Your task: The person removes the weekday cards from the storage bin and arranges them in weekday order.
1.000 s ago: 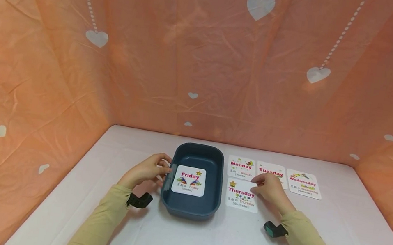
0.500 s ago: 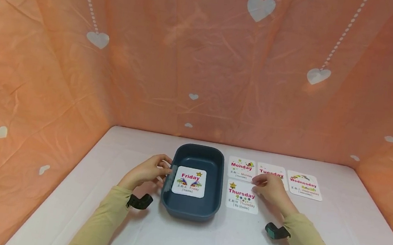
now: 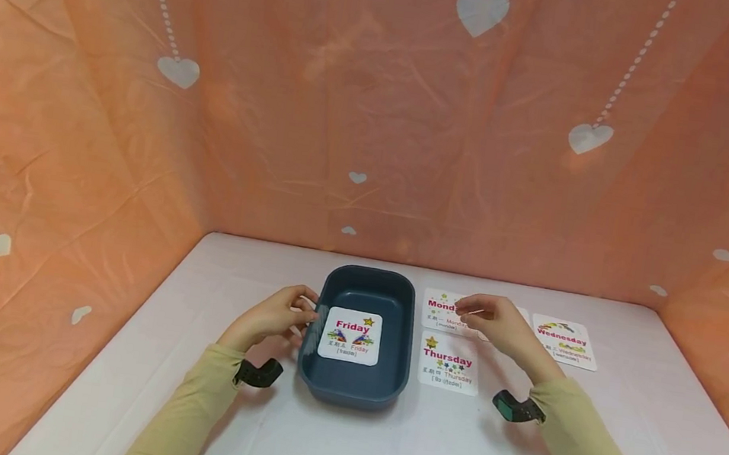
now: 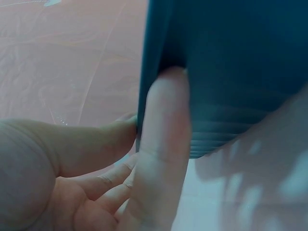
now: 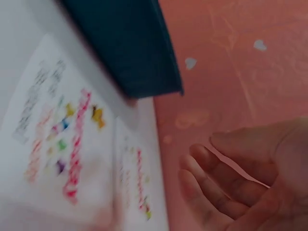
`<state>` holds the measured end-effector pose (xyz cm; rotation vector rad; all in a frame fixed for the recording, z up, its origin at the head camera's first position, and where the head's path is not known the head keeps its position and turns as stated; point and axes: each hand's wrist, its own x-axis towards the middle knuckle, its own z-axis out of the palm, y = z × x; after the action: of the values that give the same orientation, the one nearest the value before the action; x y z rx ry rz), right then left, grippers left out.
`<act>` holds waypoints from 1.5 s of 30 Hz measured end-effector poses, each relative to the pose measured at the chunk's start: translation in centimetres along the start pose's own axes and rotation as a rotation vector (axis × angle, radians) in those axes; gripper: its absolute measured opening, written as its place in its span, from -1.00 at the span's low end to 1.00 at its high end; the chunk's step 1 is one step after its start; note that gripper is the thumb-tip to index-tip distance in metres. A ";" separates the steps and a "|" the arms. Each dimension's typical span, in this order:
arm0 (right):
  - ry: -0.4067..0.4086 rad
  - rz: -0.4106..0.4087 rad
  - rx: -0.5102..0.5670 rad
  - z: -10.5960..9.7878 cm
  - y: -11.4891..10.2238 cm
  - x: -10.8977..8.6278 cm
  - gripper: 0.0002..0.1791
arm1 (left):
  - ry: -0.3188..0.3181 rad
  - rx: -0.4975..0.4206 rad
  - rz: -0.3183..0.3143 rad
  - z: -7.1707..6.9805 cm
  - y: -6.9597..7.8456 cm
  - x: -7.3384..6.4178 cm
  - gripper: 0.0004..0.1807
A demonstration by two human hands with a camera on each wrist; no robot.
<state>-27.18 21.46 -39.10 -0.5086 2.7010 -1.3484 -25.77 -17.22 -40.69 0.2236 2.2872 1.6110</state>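
Observation:
My left hand (image 3: 273, 317) pinches the left rim of a dark blue plastic tray (image 3: 394, 385). In the left wrist view one finger (image 4: 166, 115) lies against the tray's outer wall under the rim, with the thumb on the rim's other side. A white Friday card (image 3: 351, 337) lies face up inside the tray. Right of the tray, my right hand (image 3: 506, 331) hovers with loosely bent fingers and nothing between them. It covers part of the Monday card (image 3: 438, 319) and most of the card beside it. The Thursday card (image 3: 449, 363) lies below Monday's.
A Wednesday card (image 3: 567, 340) ends the back row at the right. Everything stands on a white table (image 3: 334, 454) with an orange cloth (image 3: 380, 107) printed with hearts behind and at the sides. Each wrist wears a black band.
My right hand has let go of the Thursday card's upper right corner and risen up and back over the Monday and Tuesday cards. The left hand and tray have stayed put.

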 end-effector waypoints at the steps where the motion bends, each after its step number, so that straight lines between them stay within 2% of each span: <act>1: -0.007 -0.005 0.006 0.1 -0.4 0.2 -0.70 | -0.004 0.002 0.002 0.0 -0.1 0.0 -0.64; 9: -0.049 -0.124 0.076 1.0 -3.5 2.1 -0.71 | -0.004 -0.010 -0.006 0.0 0.1 0.0 -0.64; 20: -0.113 -0.194 0.088 3.8 -6.3 4.9 -0.70 | -0.005 0.003 0.004 0.0 0.2 0.0 -0.64; 28: -0.214 -0.174 0.097 5.8 -7.4 6.4 -0.68 | -0.008 0.009 0.006 0.0 0.3 -0.2 -0.63; 39: -0.202 -0.174 0.005 8.1 -7.6 8.2 -0.68 | 0.002 0.024 0.010 0.0 0.3 -0.1 -0.65; 45: -0.211 -0.119 -0.017 9.3 -7.4 8.9 -0.70 | 0.001 0.020 0.000 0.0 0.5 -0.2 -0.64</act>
<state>-31.61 7.34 -38.26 -0.7771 2.5492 -1.2206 -25.64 -17.07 -40.24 0.2272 2.3054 1.5889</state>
